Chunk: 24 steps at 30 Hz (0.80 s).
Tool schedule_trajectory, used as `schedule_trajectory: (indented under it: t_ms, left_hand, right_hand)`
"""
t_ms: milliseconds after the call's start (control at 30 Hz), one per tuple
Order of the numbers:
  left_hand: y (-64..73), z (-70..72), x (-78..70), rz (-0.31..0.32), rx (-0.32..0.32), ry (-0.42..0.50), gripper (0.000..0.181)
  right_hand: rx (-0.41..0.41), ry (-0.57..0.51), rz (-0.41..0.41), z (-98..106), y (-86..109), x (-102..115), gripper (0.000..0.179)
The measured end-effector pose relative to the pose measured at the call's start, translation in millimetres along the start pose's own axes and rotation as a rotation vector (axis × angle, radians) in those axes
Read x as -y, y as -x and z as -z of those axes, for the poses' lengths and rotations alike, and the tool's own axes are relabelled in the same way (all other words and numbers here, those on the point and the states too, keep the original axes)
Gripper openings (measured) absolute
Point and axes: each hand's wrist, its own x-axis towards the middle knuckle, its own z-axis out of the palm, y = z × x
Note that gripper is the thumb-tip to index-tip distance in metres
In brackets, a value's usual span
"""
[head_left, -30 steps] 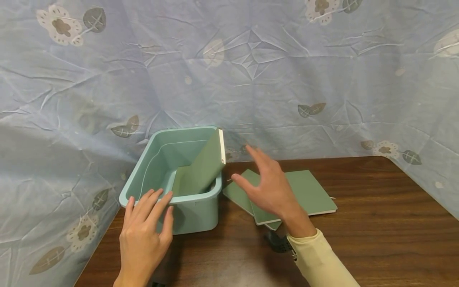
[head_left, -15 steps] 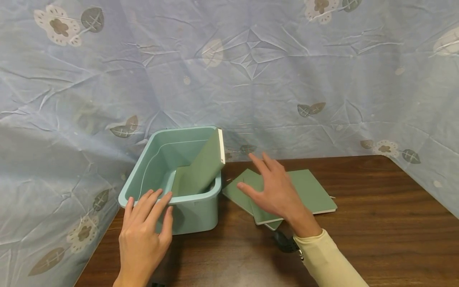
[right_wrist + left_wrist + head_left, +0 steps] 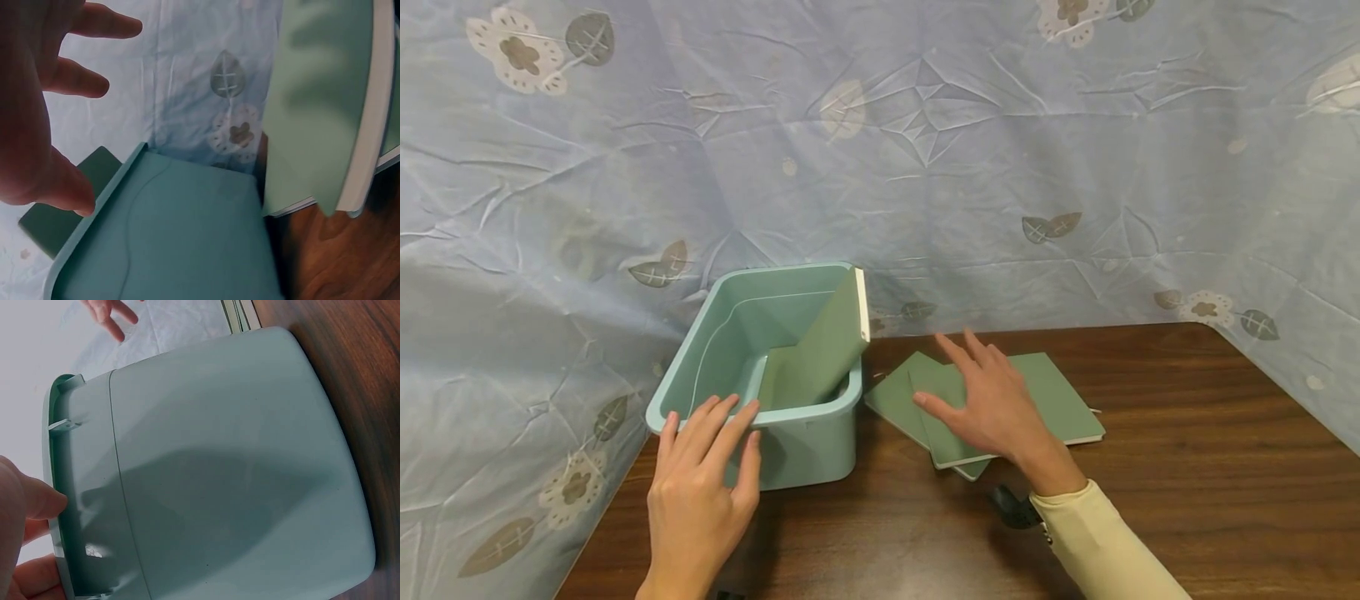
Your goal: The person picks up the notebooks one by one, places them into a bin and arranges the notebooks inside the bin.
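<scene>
We rest the left hand (image 3: pixel 700 483) on the near edge of the bin (image 3: pixel 808 450), fingers slightly apart. Within the bin, a tilted notebook (image 3: pixel 833 337) projects above its right side. Right of the bin, our right hand (image 3: pixel 997 408) has shifted farther rightward, fingers spread, holding nothing, over the overlapping notebooks (image 3: pixel 1060 400); we judge the work now centres there.

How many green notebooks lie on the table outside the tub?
2: the upper rectangular green notebook and, sticking out from beneath its left side, the lower green notebook. More could be hidden underneath.
</scene>
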Motion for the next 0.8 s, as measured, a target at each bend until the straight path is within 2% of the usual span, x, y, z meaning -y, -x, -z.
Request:
schedule_trajectory:
  t_ms: [300, 433, 567, 800]
  left_hand:
    - [0.5, -0.8, 1.0, -0.017, -0.021, 0.013, 0.030]
    - [0.4, -0.8, 0.9, -0.021, -0.027, 0.018, 0.030]
    - [0.2, -0.2, 0.5, -0.020, -0.025, 0.017, 0.029]
    - [0.2, 0.6, 0.4, -0.011, -0.007, 0.013, 0.030]
  right_hand:
    - [0.049, 0.013, -0.022, -9, 4.4, -10, 0.085]
    - [0.073, 0.054, -0.028, -14, 4.3, -17, 0.086]
    - [0.153, 0.113, -0.059, -22, 5.3, -24, 0.089]
    - [0.339, 0.125, -0.142, -41, 11.9, -38, 0.094]
